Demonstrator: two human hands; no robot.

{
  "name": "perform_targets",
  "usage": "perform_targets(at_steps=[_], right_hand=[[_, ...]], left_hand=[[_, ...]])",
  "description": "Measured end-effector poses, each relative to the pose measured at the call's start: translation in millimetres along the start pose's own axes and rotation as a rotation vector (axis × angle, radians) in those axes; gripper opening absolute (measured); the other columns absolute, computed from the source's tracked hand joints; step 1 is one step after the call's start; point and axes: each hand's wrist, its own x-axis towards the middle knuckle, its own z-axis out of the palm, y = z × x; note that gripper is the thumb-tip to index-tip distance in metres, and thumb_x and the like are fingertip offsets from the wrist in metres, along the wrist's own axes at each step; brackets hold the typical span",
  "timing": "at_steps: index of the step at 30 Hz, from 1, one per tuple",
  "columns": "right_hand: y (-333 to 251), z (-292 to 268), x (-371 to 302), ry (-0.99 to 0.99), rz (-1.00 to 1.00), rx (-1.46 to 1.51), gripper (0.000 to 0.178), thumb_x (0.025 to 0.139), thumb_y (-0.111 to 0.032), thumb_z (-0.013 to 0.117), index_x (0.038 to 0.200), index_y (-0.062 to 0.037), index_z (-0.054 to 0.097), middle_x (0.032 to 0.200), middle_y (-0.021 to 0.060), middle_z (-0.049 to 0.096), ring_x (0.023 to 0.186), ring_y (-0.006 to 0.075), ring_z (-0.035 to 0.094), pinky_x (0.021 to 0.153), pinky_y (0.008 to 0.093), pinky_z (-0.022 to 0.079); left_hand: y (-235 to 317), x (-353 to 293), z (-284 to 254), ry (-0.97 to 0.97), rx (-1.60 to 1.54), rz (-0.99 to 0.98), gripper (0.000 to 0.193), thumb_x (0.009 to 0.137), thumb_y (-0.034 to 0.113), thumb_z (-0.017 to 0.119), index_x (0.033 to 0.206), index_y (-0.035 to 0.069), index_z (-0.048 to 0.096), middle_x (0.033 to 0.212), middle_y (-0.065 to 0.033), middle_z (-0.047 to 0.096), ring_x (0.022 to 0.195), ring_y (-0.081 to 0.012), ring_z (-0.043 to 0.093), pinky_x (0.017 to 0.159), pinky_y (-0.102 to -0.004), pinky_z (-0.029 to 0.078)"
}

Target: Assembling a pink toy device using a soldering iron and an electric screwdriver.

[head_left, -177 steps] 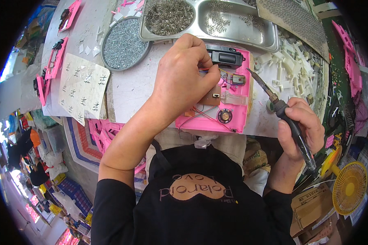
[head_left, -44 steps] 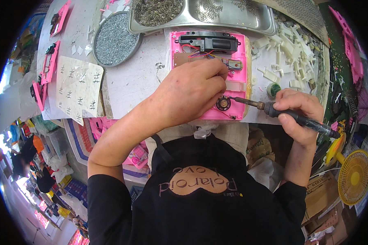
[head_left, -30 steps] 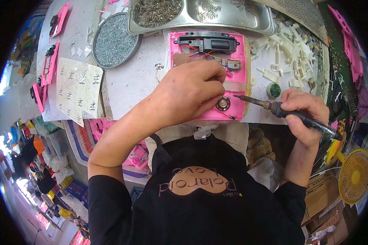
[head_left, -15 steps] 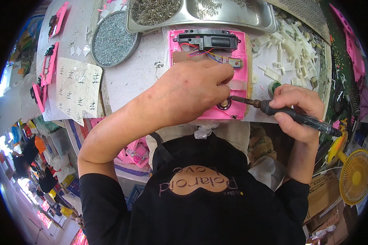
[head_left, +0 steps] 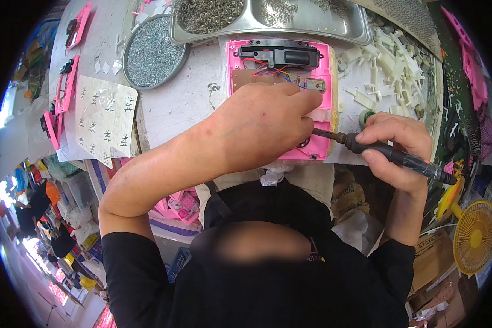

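Observation:
A pink plastic casing [head_left: 325, 68] lies open on the table with a black plastic part [head_left: 295, 57], a brown board [head_left: 246, 78] and thin coloured wires [head_left: 273, 71] inside. My left hand [head_left: 270, 120] reaches across it, fingers bent and pinched together; whatever they hold is hidden beneath. In my right hand [head_left: 399, 142] is a soldering iron [head_left: 382, 150] with a black handle, gripped between thumb and fingers. Its brown shaft points left, and the tip end disappears beside my left fingers. Just below them, a round dark part [head_left: 304, 143] in the casing is mostly covered.
A grey round tray [head_left: 156, 52] of small metal pieces stands left of the casing. Beyond is a steel tray [head_left: 311, 31] with metal parts. White plastic pieces [head_left: 385, 68] are heaped at right. Marked paper [head_left: 104, 115] and pink parts [head_left: 65, 85] lie left; a yellow fan [head_left: 475, 238] stands lower right.
My left hand has shifted slightly right, now covering more of the round dark part. The soldering iron's visible shaft end sits slightly further right. Both hands keep their grips.

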Motion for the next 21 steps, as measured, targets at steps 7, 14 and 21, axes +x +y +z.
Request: perform_targets(at_steps=[7, 14, 21], right_hand=[[-13.7, 7.1, 3.4, 0.033, -0.022, -0.108, 0.017, 0.075, -0.004, 0.078, 0.092, -0.0007, 0.074, 0.072, 0.0075, 0.069, 0.056, 0.0148, 0.065, 0.053, 0.0255, 0.046], [-26.5, -1.6, -12.2, 0.096, -0.086, -0.095, 0.022, 0.073, -0.004, 0.078, 0.094, 0.0027, 0.073, 0.069, 0.0106, 0.065, 0.058, 0.0206, 0.062, 0.053, 0.0296, 0.045], [-22.1, -89.8, -175.2, 0.914, 0.080, -0.008, 0.022, 0.096, -0.011, 0.062, 0.111, 0.0056, 0.063, 0.074, 0.0031, 0.054, 0.062, 0.0082, 0.045, 0.077, 0.0311, 0.048]], left_hand=[[2.1, 2.8, -3.8, -0.067, 0.036, -0.013, 0.014, 0.075, 0.012, 0.068, 0.086, 0.004, 0.069, 0.108, -0.0096, 0.063, 0.096, -0.0280, 0.065, 0.082, -0.0395, 0.055], [1.1, -2.1, -0.6, -0.012, 0.020, -0.018, 0.013, 0.075, 0.011, 0.067, 0.086, 0.004, 0.068, 0.107, -0.0099, 0.063, 0.094, -0.0282, 0.065, 0.080, -0.0391, 0.055], [-2.9, 1.5, -3.0, -0.047, -0.013, 0.023, 0.013, 0.077, 0.012, 0.067, 0.088, 0.005, 0.066, 0.102, -0.0094, 0.061, 0.090, -0.0284, 0.064, 0.077, -0.0404, 0.054]])
